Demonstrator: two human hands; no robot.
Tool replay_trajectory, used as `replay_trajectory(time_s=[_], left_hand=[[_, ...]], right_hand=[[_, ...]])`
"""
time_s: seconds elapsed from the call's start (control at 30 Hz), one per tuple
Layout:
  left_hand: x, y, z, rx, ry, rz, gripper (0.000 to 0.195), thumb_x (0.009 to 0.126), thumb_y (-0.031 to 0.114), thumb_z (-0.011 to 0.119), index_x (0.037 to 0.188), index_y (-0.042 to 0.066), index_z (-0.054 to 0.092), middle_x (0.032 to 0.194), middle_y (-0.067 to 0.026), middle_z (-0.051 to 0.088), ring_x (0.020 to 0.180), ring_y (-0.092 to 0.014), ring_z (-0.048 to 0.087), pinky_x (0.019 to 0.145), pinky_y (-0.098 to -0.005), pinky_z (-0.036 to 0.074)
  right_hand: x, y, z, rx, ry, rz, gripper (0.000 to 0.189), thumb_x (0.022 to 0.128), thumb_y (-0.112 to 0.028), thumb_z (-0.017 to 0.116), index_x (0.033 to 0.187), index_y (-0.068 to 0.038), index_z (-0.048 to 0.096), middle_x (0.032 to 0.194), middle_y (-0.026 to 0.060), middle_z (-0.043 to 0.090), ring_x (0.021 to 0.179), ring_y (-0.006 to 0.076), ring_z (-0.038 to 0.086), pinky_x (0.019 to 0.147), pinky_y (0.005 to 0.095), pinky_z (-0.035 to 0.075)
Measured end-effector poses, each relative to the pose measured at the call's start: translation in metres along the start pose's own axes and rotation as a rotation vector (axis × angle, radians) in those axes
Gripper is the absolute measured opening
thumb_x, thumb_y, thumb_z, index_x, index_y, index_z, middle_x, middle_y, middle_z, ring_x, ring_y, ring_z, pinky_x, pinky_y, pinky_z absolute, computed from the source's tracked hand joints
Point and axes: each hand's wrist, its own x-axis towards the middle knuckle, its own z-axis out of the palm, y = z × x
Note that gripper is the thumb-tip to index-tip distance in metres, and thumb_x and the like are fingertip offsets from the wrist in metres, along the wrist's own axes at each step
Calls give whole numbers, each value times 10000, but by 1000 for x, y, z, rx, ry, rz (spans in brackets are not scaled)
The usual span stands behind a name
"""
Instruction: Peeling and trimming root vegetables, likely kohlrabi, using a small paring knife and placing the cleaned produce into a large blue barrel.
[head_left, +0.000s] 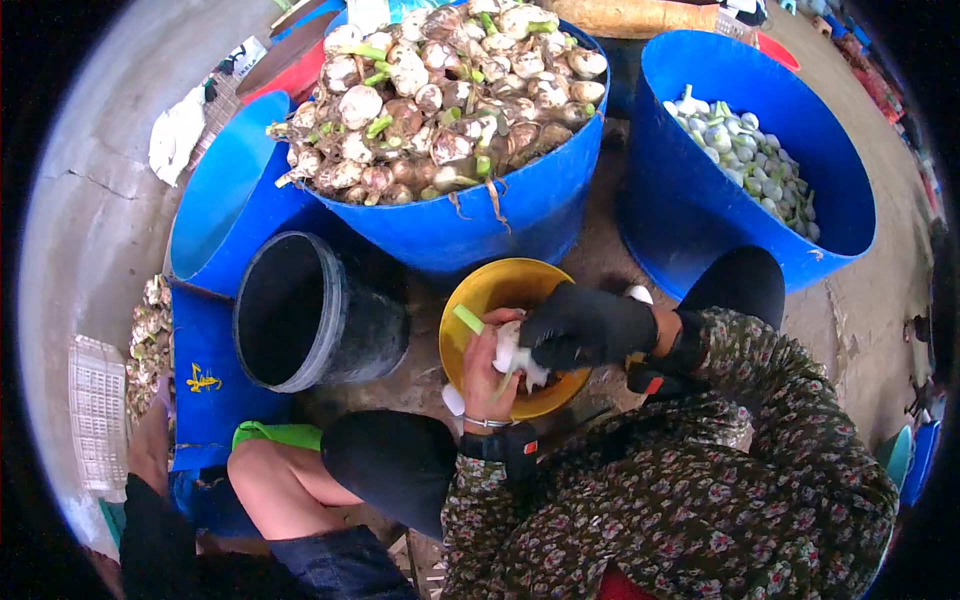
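Note:
My bare left hand (484, 375) holds a white bulb (508, 346), like fresh garlic or onion, with its cut green stem (468, 319) pointing up and left. My right hand (574, 330), in a black glove, is curled against the bulb's right side. Loose white peel (534, 373) hangs at its fingertips; the glove hides the exact grip. Both hands are over a yellow bucket (457, 289), which has dark scraps inside. Beyond it, a large blue tub (465, 232) is heaped with unpeeled, soil-stained bulbs (420, 112). Clean white bulbs (750, 161) lie in another blue tub (675, 202) at the right.
A black bucket (367, 330) stands left of the yellow one, beside an opened blue container (225, 195). Another person's bare knee (281, 480) is close at my left. Farther left are more bulbs (150, 337) and a white plastic crate (99, 412). Several bulbs lie on the floor.

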Motion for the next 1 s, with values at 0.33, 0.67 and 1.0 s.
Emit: replay_trajectory(time_s=[0.33,0.67,1.0], left_hand=[[1,31,2,-257,75,70,259,867,323,446,982,114,547,978,-73,575,763,-211,540,556,-302,418],[2,36,-10,191,254,224,224,910,144,428,898,-7,593,942,-86,569,807,-152,571,656,-337,489],[1,25,17,700,260,326,155,834,46,492,881,-15,627,972,-102,552,954,-209,521,860,-321,397]], right_hand=[[-38,57,-13,-692,-255,575,145,780,-216,570,808,-82,618,674,131,614,611,320,601,552,416,478],[-16,56,15,-749,-201,538,239,764,-342,624,801,-112,679,781,104,657,676,284,628,594,398,480],[-2,32,17,-482,-6,226,162,757,-258,642,793,-100,644,738,97,613,653,302,583,564,400,463]])
